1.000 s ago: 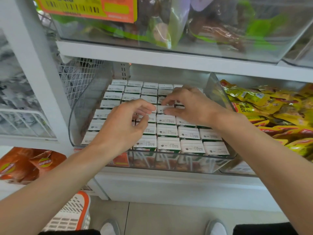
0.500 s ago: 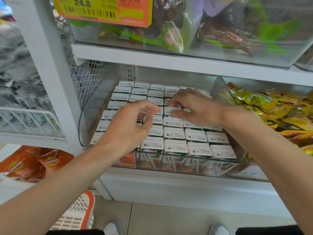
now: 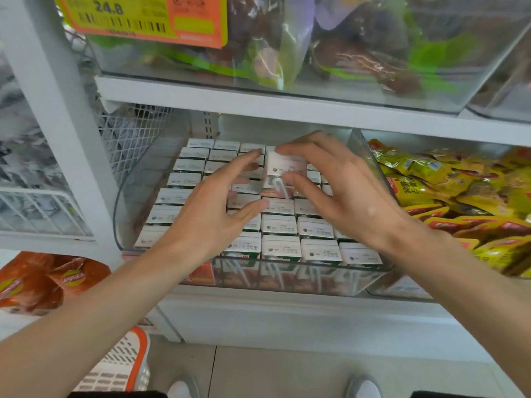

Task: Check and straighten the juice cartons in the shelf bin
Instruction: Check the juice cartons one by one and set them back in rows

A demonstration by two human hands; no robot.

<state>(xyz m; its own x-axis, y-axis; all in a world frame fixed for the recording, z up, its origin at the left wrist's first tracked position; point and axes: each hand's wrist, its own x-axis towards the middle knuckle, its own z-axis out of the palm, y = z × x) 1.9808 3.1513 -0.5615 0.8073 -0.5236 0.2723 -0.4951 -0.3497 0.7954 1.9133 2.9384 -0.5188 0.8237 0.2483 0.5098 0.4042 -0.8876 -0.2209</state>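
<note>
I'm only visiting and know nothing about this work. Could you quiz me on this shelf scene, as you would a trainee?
1. True or false: the right hand holds one juice carton raised above the other cartons.
2. Which goods lie furthest right? A yellow snack packets; B bottles; C tins.
3. Fill in: the price tag up top reads ___.
Key: 1 true; 2 A; 3 24.8.

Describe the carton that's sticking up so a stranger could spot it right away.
Look in the clear bin on the middle shelf, packed with white-topped cartons. Toward its back, the right hand pinches one carton. It alone stands above the rows, its side straw showing.
</note>
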